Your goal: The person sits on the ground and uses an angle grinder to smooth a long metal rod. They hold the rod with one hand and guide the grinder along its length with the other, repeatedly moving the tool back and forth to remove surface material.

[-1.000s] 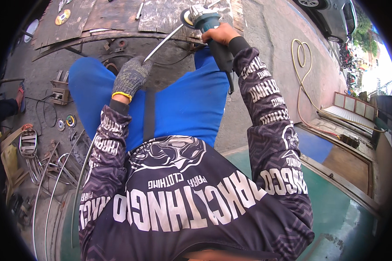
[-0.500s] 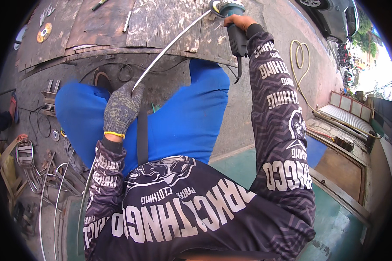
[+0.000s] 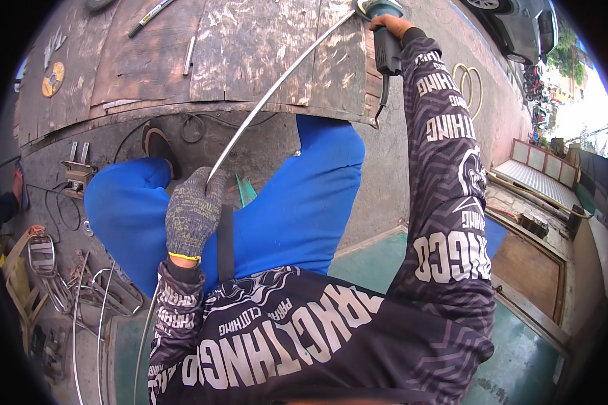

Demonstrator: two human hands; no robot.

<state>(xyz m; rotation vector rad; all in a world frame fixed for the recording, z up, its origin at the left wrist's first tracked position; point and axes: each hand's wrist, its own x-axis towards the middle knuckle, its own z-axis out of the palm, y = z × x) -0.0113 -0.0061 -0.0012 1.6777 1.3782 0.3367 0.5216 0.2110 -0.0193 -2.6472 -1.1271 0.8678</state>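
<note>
Thin metal rod (image 3: 277, 91) runs from the gloved left hand (image 3: 192, 212), fist wrapped around its near end above the lap, out across the worn plywood bench (image 3: 263, 54) to the angle grinder (image 3: 384, 30), gripped by its body in the bare right hand (image 3: 392, 23). The rod looks springy: best pressed flat on the board beyond the left fist, grinder brought in lightly.

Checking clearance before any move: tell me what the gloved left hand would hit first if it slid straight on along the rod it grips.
Probably the worn wooden bench: the left hand points up the thin metal rod toward its front edge. Depth is unclear.
</note>
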